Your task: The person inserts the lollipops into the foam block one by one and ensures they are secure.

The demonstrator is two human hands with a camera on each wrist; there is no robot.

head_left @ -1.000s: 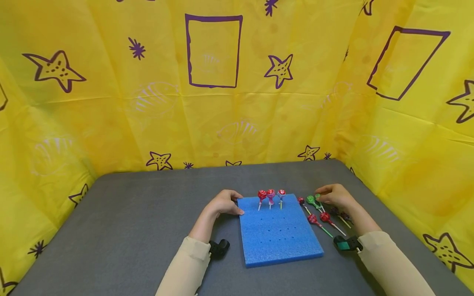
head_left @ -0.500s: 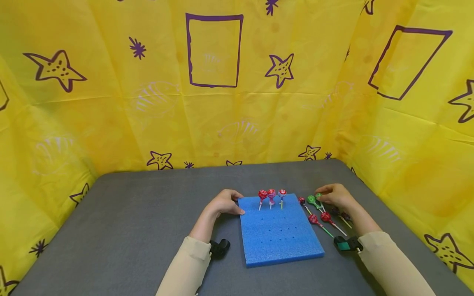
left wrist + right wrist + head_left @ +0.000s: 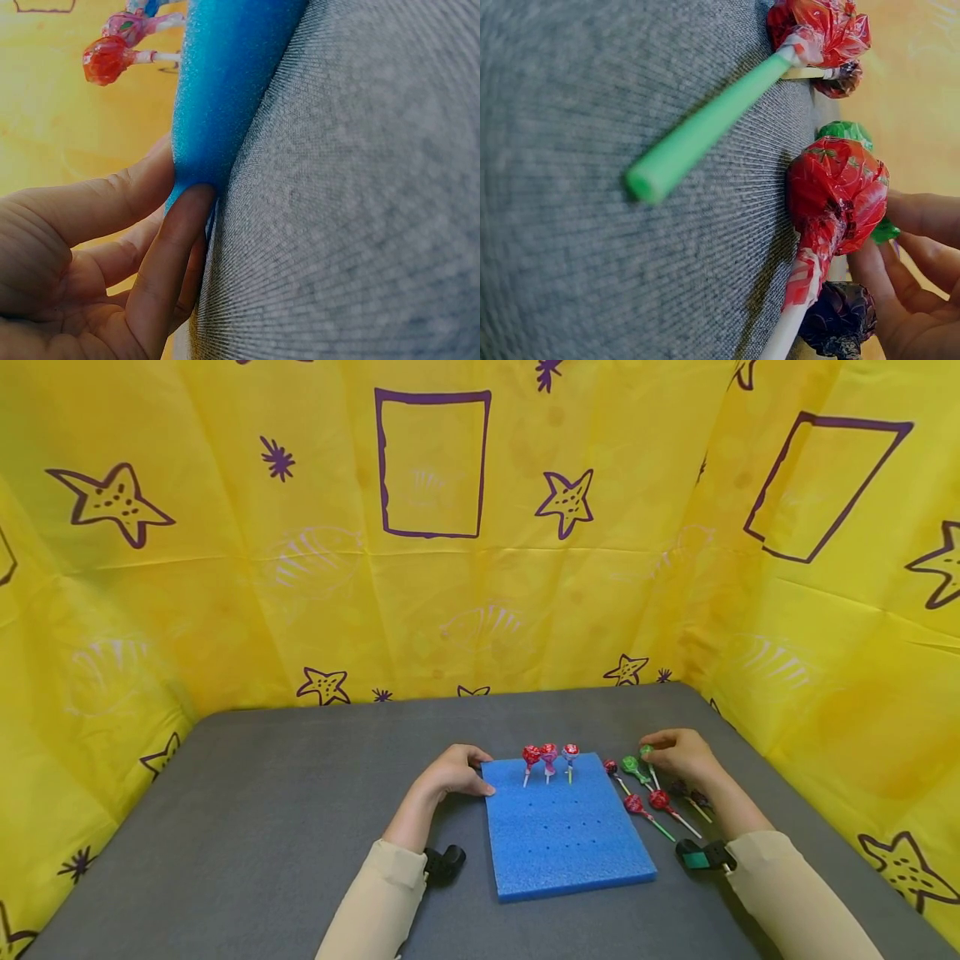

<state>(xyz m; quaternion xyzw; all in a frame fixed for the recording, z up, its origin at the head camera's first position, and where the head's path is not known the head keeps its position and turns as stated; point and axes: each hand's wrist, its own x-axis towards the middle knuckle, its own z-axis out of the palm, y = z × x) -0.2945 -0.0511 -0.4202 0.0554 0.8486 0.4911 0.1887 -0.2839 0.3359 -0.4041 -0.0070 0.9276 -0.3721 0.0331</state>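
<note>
My left hand [image 3: 452, 770] grips the far left corner of a blue foam board [image 3: 558, 868], thumb at the top face and fingertips at the edge in the left wrist view. Standing in the board's far row are a red lollipop [image 3: 531, 755], a pink one [image 3: 550, 757] and a red-and-blue one [image 3: 571, 750]. My right hand [image 3: 684, 757] pinches a green-wrapped lollipop [image 3: 647, 751] by its head, right of the board. Its stick slants down toward the table. In the right wrist view a red lollipop [image 3: 836, 191] hides most of that pinch.
Beside the board lie another green lollipop [image 3: 631, 766], red ones [image 3: 634, 804] and dark-wrapped ones [image 3: 701, 799] under the right hand. Several small holes dot the board. A yellow curtain [image 3: 480, 610] surrounds the grey table [image 3: 262, 827] at the back and sides.
My right hand has risen slightly, and the green lollipop's head has lifted and shifted a little right, away from the other green one. The left hand stays on the board's corner.
</note>
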